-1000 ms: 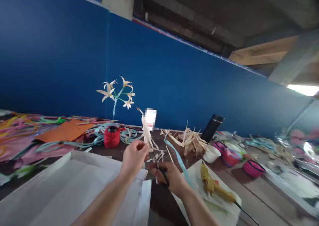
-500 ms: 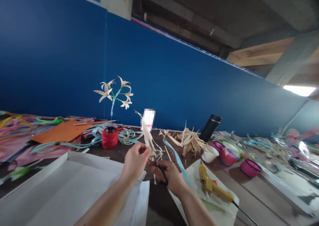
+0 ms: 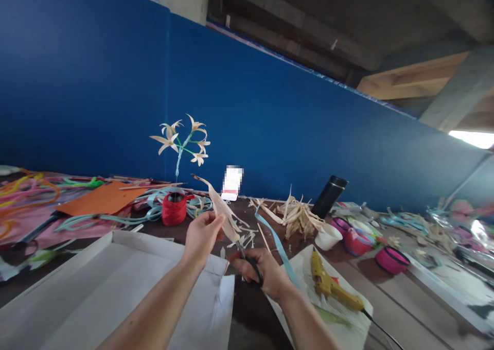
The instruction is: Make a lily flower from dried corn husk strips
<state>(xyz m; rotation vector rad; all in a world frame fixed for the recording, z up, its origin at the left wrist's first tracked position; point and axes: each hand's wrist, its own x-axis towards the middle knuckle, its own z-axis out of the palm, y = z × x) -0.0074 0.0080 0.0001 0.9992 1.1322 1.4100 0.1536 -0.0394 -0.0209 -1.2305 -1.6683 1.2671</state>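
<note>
Straw-coloured and dry, the husk strip (image 3: 221,209) is what you hold up over the table edge: long, narrow, pointed at its far end and slanting up to the left. Your left hand (image 3: 201,235) pinches it near the lower end between thumb and fingers. Your right hand (image 3: 259,272) is closed through the black handles of the scissors (image 3: 247,257), whose blades point up at the strip's lower end; whether the blades touch it you cannot tell. No writing can be read anywhere; the small white card (image 3: 232,183) against the blue wall (image 3: 270,113) is blurred out. Beneath your left arm lies a white paper sheet (image 3: 116,283). A red thread spool (image 3: 173,209) stands beyond it, and a yellow glue gun (image 3: 332,285) lies on paper to your right.
</note>
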